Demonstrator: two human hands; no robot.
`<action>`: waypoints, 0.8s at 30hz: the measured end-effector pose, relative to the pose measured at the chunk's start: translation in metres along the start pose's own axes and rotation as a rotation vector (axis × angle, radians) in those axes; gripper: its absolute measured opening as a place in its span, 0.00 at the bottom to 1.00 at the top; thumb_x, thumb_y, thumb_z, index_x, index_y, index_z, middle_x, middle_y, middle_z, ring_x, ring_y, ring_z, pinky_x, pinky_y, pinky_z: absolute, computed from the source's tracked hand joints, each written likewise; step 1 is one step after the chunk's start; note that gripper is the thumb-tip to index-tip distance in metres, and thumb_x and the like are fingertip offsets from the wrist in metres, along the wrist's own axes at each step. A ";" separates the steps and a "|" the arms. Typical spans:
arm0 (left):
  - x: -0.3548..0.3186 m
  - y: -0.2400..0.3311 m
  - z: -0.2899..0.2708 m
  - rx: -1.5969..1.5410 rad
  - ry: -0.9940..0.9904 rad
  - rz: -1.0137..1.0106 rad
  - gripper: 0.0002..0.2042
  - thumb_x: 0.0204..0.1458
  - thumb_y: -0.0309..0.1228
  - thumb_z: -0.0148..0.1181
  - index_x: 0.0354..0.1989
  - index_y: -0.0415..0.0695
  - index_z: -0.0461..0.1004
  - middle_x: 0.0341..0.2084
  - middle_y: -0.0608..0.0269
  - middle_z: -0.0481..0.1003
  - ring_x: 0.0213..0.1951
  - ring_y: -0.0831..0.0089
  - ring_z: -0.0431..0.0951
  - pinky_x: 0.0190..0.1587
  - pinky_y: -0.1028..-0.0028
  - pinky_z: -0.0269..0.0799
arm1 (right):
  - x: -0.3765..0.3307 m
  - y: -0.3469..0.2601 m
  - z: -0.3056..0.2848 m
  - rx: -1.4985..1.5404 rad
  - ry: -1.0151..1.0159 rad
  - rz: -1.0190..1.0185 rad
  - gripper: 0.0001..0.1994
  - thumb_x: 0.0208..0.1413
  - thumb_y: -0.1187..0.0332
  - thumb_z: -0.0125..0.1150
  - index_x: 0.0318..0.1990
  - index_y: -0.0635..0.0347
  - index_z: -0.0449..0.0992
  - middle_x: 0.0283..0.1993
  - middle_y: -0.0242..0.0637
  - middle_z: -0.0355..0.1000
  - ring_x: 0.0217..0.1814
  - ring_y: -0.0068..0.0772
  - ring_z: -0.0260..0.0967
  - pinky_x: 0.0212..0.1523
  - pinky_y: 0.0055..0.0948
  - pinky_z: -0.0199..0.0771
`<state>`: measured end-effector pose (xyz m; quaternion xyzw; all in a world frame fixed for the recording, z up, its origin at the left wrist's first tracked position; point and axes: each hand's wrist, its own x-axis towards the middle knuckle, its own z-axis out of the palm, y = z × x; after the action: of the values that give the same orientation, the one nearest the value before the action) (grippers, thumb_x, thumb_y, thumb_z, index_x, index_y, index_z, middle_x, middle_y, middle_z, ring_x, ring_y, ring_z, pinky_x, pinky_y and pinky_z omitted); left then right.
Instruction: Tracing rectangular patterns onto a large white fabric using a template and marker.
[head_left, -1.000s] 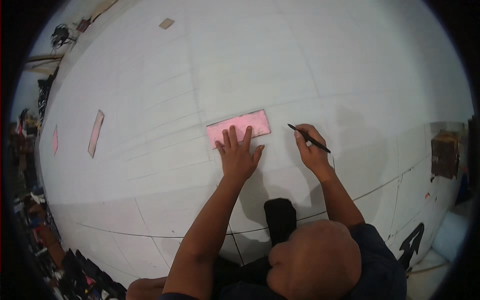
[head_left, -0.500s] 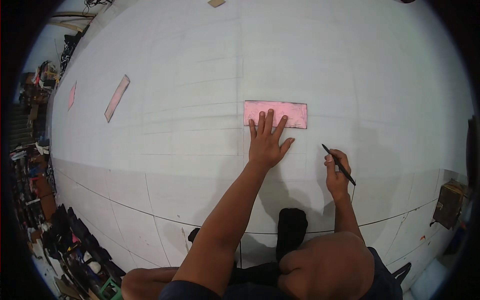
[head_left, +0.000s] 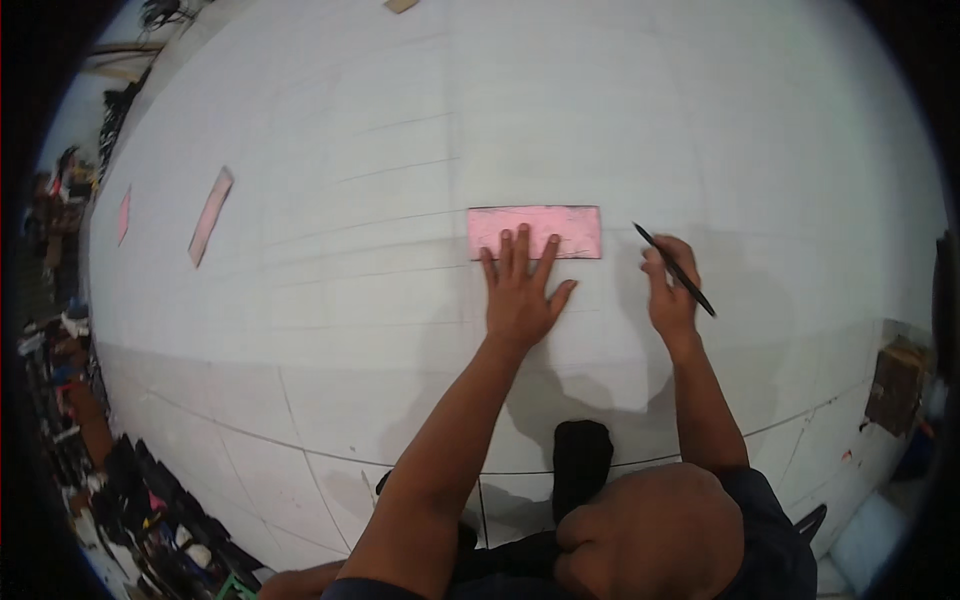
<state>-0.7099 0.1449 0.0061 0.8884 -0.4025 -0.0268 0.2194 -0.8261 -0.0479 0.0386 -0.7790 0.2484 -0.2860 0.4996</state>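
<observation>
My left hand (head_left: 520,295) lies flat with spread fingers on a pink rectangular template (head_left: 575,228), its fingertips over the near half. Dark marks run along the template's edges. To the right, my right hand (head_left: 672,285) holds a slim black pen (head_left: 688,281) between thumb and fingers. The pen's tip points far and left, a short way off the template's right edge; whether it touches the white sheet (head_left: 560,110) I cannot tell. Thin drawn lines cross the sheet left of the template.
Two more pink pieces lie at the left, a narrow strip (head_left: 211,217) and a smaller one (head_left: 124,216). A tan piece (head_left: 401,5) sits at the far edge. Cluttered goods (head_left: 170,510) line the left side; a brown box (head_left: 897,385) stands at the right. My black-covered foot (head_left: 582,450) is near the sheet.
My right hand with the pen has moved farther away from me, up alongside the template's right edge. My left hand stays on the template. The whole view has shifted slightly.
</observation>
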 end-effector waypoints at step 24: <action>0.001 0.001 -0.004 0.099 -0.028 -0.031 0.34 0.58 0.51 0.60 0.71 0.54 0.62 0.72 0.42 0.53 0.71 0.36 0.53 0.67 0.31 0.44 | 0.081 -0.018 0.040 0.069 -0.007 0.035 0.13 0.67 0.70 0.55 0.56 0.64 0.73 0.45 0.38 0.76 0.41 0.25 0.75 0.44 0.27 0.76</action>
<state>-0.7090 0.1445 0.0104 0.9037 -0.3926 -0.0226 0.1692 -0.7389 -0.0697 0.0578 -0.7577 0.2504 -0.2829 0.5321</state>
